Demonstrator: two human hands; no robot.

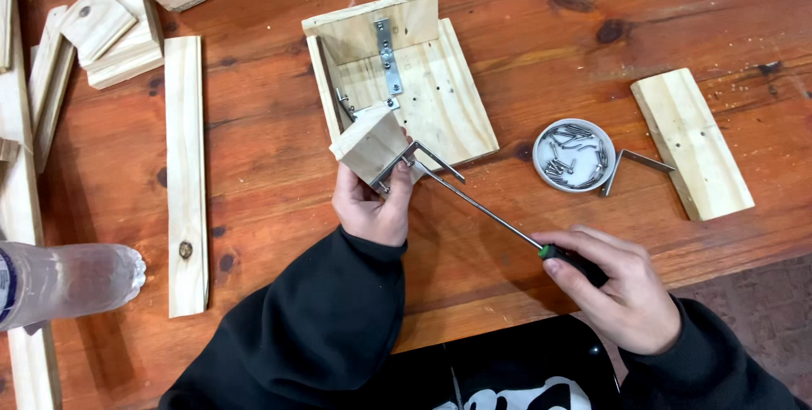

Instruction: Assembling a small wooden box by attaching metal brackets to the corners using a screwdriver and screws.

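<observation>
Partly built, judging by the joints on show. Near the far-middle of the bench (524, 63): a pale wooden base board (440, 110) with one upright wall (372, 25) standing at its far edge, tied to it by a flat metal strap (387, 55) already screwed down; a second, narrow wall along the board's left side, with a small bracket at its foot, looks fixed as well. Now in hand: a small wooden block (370, 144), tilted at the near-left corner of the board, pinched by the left hand (370, 207), fingers closed around the block and pressing an L-shaped metal bracket (414, 161) against its near face. Right hand (622, 292) near the front edge of the bench, wrapped shut around the black-and-green handle of a long screwdriver (499, 220), shaft slanting up-left, tip meeting the bracket at the block. So: bracket on this block apparently mid-fastening, not yet finished, and block not yet joined squarely to the board. Left over, by the look of it: a round white dish of screws (575, 155) toward the right, a spare angle bracket (634, 165) touching its right side, a loose short plank (692, 144) beyond that, a long strip (186, 173) at the left and stacked offcuts (114, 30) in the far-left corner. Clear plastic bottle (68, 283) lying at the left edge.
</observation>
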